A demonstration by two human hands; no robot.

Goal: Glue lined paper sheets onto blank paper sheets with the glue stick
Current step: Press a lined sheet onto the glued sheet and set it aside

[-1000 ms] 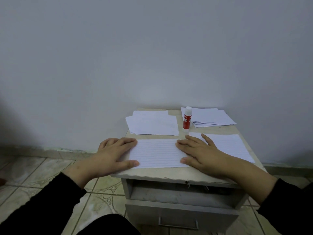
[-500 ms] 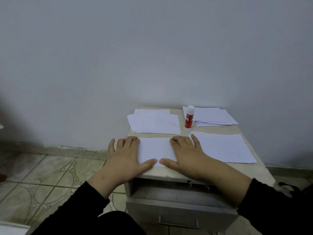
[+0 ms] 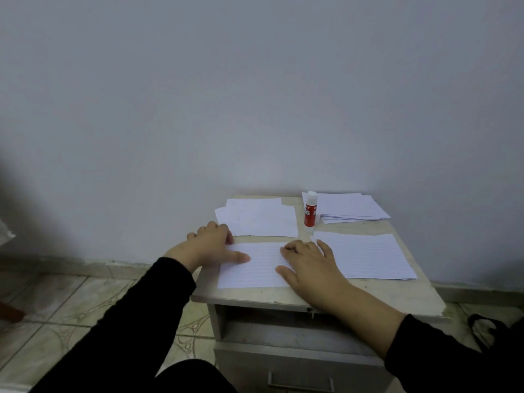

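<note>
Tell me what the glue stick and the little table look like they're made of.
Glue stick: probably smooth plastic, judging by its white cap and glossy red body. Table: likely laminated board with a dull, scuffed beige top; its front edge looks chipped, though the core is unclear.

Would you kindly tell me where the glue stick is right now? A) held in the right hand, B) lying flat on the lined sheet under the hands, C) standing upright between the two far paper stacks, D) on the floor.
C: the glue stick stands upright, capped, between the left stack and the right stack; neither hand holds it.
</note>
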